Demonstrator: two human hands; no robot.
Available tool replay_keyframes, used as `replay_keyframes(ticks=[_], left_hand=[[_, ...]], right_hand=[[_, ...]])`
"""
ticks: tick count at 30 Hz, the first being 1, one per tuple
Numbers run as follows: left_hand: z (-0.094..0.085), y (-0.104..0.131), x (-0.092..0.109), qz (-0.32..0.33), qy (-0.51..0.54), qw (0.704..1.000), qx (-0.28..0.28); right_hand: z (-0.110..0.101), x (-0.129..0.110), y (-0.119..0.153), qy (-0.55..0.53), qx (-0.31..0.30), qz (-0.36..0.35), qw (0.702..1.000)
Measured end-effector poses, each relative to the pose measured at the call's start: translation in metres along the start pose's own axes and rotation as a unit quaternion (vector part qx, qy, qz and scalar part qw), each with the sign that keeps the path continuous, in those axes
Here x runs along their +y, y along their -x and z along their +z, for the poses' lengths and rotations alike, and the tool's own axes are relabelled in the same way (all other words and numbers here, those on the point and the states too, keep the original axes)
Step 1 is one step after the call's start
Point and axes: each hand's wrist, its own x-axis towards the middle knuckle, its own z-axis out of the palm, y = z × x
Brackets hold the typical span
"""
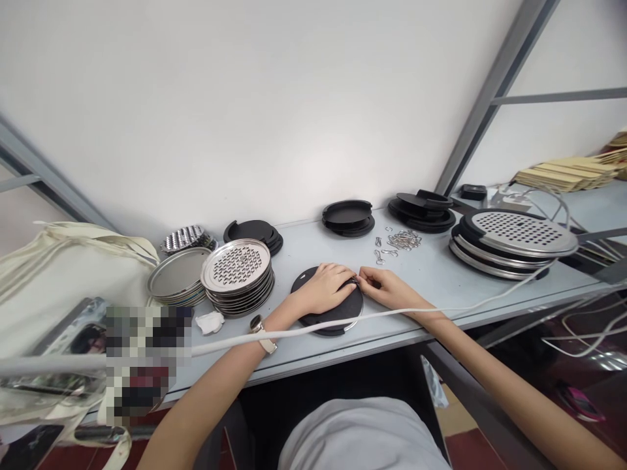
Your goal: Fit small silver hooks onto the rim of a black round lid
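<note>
A black disc (337, 308) with a strip of metal along its lower rim lies on the table in front of me. My left hand (327, 286) rests across its top, the fingers bent over the far right rim and holding it. Beside that rim, my right hand (379, 287) is closed in a pinch with its fingertips at the edge of the disc. Whatever is between those fingertips is too small to make out. Beyond the right hand lies a loose pile of small metal clips (404, 240), with a few single ones apart from it.
Stacked round metal graters (240, 264) and plain metal discs (177, 277) stand left. Black round parts (347, 214) sit along the wall. Perforated discs (526, 233) are stacked right. A white cable (392, 313) hangs across the view, and a cloth bag (88, 261) occupies the left.
</note>
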Motion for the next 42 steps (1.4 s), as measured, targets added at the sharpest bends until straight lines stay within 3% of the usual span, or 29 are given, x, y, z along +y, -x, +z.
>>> replay_keyframes(ticks=[6,29,42], left_hand=[[-0.0028,0.0023,0.0042,-0.041,0.055,0.998,0.015],[-0.0044,0.0004,0.0012,0.008,0.014,1.0,-0.002],[-0.0029,0.0021,0.0032,-0.033,0.086,0.995,0.03]], right_hand=[[0.0011,-0.0023,0.0003,0.006,0.005,0.0,1.0],[0.0027,-0.0011,0.0,0.031,0.01,-0.005,0.999],[0.0025,0.0,0.0003,0.021,0.02,0.002,1.0]])
